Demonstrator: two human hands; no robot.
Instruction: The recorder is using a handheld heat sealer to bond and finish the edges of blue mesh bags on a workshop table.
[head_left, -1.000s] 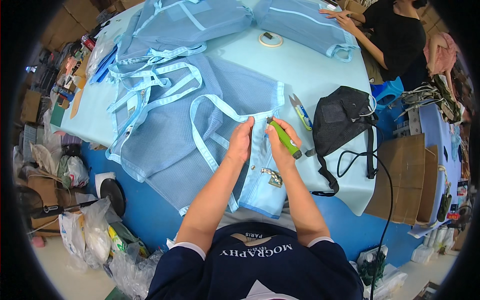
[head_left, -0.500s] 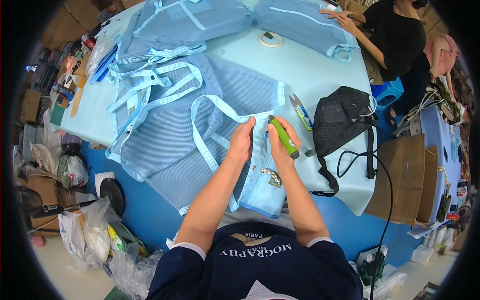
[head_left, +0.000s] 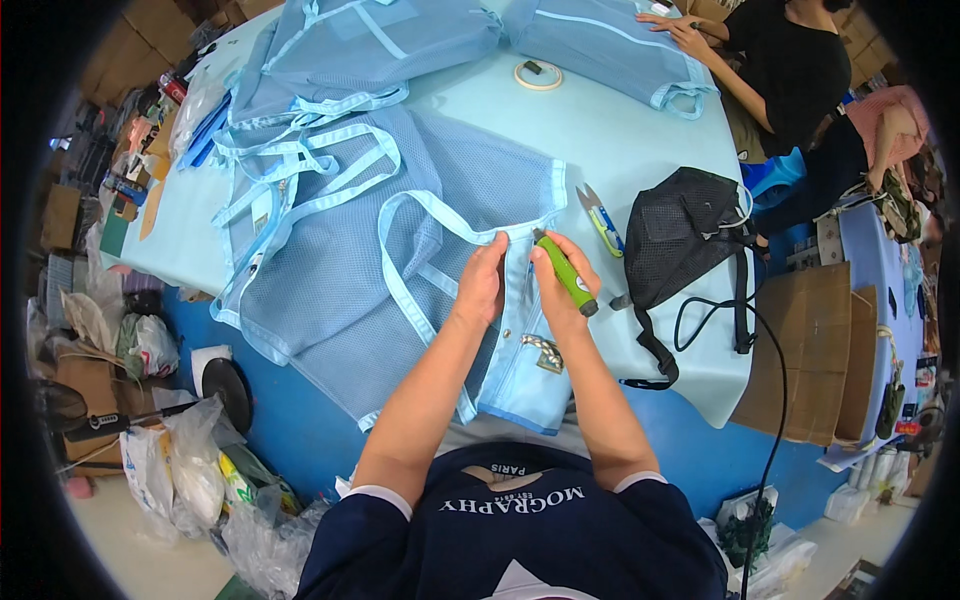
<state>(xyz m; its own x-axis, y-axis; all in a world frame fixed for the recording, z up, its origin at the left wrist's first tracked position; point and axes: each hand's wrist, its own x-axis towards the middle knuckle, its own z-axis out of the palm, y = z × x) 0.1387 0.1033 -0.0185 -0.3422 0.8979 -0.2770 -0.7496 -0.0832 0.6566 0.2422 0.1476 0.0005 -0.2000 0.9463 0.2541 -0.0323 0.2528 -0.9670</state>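
A blue mesh bag (head_left: 330, 290) with pale blue bands and strap handles lies over the table's near edge and hangs toward my lap. My left hand (head_left: 484, 284) is closed on its pale blue edge band (head_left: 516, 262), thumb on top near the foot of a strap (head_left: 405, 280). My right hand (head_left: 562, 292) holds a green pen-shaped tool (head_left: 565, 270) with dark ends, tilted across the fingers, its narrow end over the band's corner. The right thumb rests by the same band. Below sit a snap stud and a coiled chain-like trim (head_left: 543, 350).
Right of my hands lie thread snips (head_left: 602, 222) and a black mesh pouch (head_left: 685, 240) with straps. A black cable (head_left: 775, 400) runs down the right. More blue mesh bags (head_left: 385, 45) and a ring (head_left: 540, 75) lie farther back. A co-worker's hands (head_left: 685, 35) rest on one bag.
My hands, the green tool and the bag hold almost the same place; the view shifts slightly. At the far right, a person in pink has moved a little.
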